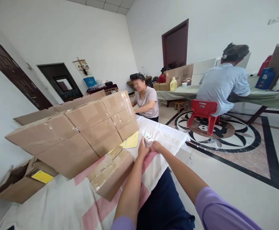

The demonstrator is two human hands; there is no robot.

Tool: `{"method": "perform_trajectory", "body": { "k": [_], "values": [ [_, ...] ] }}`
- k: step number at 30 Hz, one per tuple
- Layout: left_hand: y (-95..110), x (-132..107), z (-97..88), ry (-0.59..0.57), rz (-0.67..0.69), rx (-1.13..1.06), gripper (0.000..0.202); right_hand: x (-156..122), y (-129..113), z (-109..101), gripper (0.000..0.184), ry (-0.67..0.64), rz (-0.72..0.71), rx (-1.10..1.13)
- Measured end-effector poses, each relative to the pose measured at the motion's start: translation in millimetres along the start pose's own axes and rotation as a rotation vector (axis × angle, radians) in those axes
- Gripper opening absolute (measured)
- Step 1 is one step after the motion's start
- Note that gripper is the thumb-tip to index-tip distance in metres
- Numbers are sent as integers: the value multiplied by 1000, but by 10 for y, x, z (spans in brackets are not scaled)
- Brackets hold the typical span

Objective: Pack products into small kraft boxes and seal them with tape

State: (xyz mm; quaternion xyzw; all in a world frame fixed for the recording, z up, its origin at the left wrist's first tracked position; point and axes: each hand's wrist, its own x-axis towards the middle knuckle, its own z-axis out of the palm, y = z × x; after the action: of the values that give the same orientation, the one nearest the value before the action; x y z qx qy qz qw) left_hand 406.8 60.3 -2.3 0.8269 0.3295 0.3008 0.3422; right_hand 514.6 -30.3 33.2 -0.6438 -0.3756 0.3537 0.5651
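A small white item with a printed, partly greenish face (147,137) is held up over the cloth-covered table (167,132); its exact kind is too small to make out. My left hand (143,147) is closed around its left and lower side. At its lower right edge, my right hand (156,146) has its fingers drawn together against it. Flat yellow sheets (131,140) lie just beyond my left hand. Left of my left forearm rests a taped cardboard box (113,174).
A wall of stacked, taped cartons (82,124) stands along the table's left. An open carton (22,182) with a yellow card (42,176) is farther left. One person (147,99) sits across from me; another (223,83) sits on a red chair (204,108) at right.
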Motion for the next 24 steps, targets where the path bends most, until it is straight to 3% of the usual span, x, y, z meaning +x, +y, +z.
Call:
{"method": "perform_trajectory", "body": {
  "k": [5,8,12,15,18,22,24],
  "values": [
    [37,-224,-105,94,35,-116,42,-246,153,-156,27,-63,-4,-51],
    [129,-497,-280,63,71,-178,35,-419,121,-62,31,-143,-92,-32],
    [340,-951,-657,93,92,-169,31,-705,-22,178,35,-250,-197,-13],
    [497,-1327,-988,169,95,-99,28,-983,-170,376,30,-360,-352,-57],
    [580,-1691,-1273,168,163,101,19,-1272,-269,572,27,-492,-484,-134],
    [540,-2086,-1503,132,276,369,20,-1554,-211,791,26,-568,-479,-211],
    [493,-2233,-1587,167,308,409,21,-1597,-136,855,16,-611,-452,-233]
  ]
}}
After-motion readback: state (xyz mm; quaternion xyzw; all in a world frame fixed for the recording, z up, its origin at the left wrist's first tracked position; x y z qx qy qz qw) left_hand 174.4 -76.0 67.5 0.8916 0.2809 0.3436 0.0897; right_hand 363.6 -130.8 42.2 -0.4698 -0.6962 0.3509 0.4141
